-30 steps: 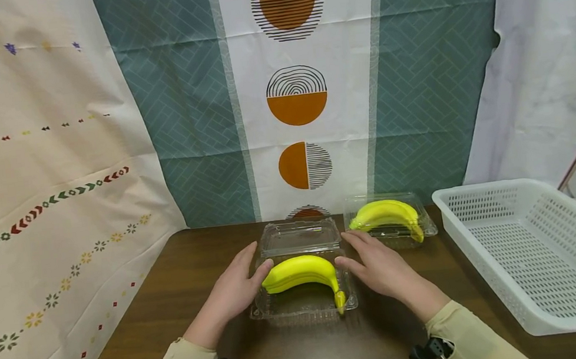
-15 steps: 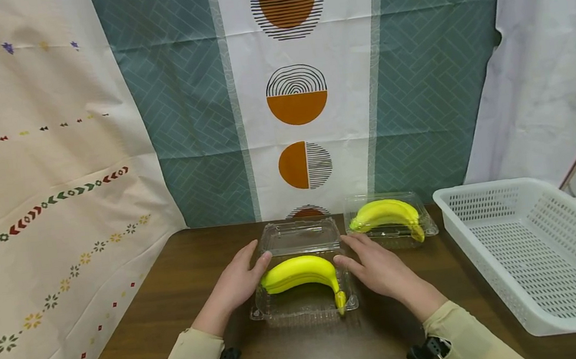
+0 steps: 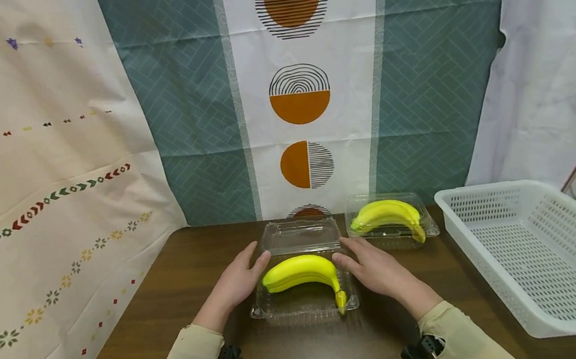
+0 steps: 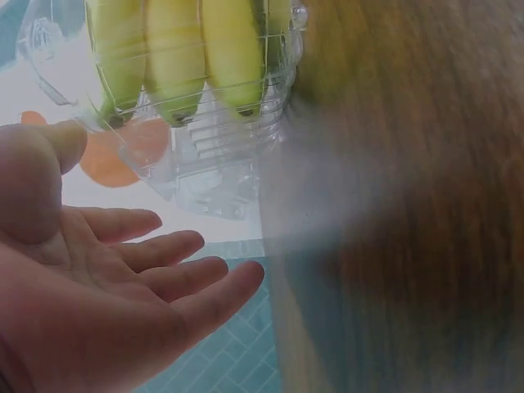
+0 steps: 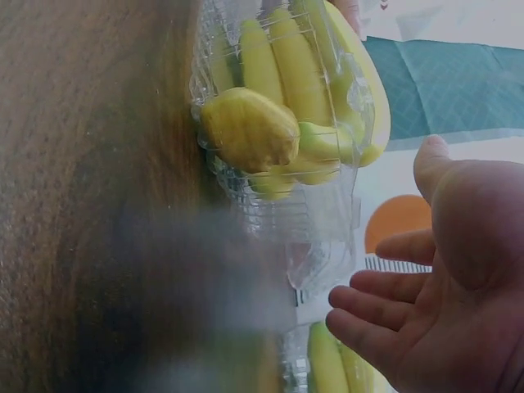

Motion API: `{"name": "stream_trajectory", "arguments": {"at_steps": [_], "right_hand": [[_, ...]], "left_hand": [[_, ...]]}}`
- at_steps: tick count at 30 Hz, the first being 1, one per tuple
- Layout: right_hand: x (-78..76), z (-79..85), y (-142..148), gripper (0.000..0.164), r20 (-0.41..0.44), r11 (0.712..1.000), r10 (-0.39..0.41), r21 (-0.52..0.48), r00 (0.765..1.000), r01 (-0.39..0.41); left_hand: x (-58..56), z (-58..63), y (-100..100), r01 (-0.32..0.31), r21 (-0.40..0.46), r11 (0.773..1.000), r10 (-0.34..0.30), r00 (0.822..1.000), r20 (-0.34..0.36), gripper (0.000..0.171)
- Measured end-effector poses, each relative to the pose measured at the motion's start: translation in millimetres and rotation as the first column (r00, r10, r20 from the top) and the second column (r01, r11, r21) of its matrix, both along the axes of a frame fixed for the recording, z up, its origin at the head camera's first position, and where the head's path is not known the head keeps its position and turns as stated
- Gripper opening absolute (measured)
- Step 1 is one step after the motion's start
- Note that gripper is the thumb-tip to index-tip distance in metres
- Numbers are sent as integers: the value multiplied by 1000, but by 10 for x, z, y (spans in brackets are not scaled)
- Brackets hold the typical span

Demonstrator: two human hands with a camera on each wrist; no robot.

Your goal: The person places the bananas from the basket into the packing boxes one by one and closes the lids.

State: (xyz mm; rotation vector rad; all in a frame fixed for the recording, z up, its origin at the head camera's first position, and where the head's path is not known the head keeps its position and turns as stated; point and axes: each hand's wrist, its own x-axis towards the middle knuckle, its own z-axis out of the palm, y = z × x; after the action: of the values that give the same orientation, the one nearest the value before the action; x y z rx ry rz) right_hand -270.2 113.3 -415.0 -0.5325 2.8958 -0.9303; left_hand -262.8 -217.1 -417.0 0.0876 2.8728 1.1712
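Observation:
A bunch of yellow bananas (image 3: pixel 298 270) lies in a clear plastic clamshell box (image 3: pixel 291 304) in the middle of the table. Its lid (image 3: pixel 300 235) is raised and tipped back toward the curtain. The bunch's stem end pokes out over the box's near right corner. My left hand (image 3: pixel 235 281) is at the box's left side, fingers extended and thumb near the banana tips. At the right side, my right hand (image 3: pixel 378 265) mirrors it, palm turned inward. Both wrist views show the bananas (image 4: pixel 172 57) through the ribbed box wall, with neither hand holding anything.
A second clamshell box (image 3: pixel 426 224) with bananas (image 3: pixel 388 213) stands at the back right, just beyond my right hand. A white perforated plastic basket (image 3: pixel 496 274) occupies the table's right side. Patterned curtains (image 3: pixel 196 125) hang behind the table (image 3: pixel 172 287) and on the left.
My left thumb has lifted slightly and moved a little away from the banana tips. My right hand has shifted very slightly left. The box and bananas stay in place.

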Motion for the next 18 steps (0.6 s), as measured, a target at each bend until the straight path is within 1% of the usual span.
{"name": "stream_trajectory", "arguments": {"at_steps": [9,18], "right_hand": [[-28,-67,-7,79,29,1000,-14,-21,999,14],[-58,-96,-1,76,-5,1000,-4,-25,1000,4]], "left_hand": [[-32,-67,-17,0,26,1000,0,1000,21,81],[-46,-76,-22,3,37,999,-3,1000,22,82]]}}
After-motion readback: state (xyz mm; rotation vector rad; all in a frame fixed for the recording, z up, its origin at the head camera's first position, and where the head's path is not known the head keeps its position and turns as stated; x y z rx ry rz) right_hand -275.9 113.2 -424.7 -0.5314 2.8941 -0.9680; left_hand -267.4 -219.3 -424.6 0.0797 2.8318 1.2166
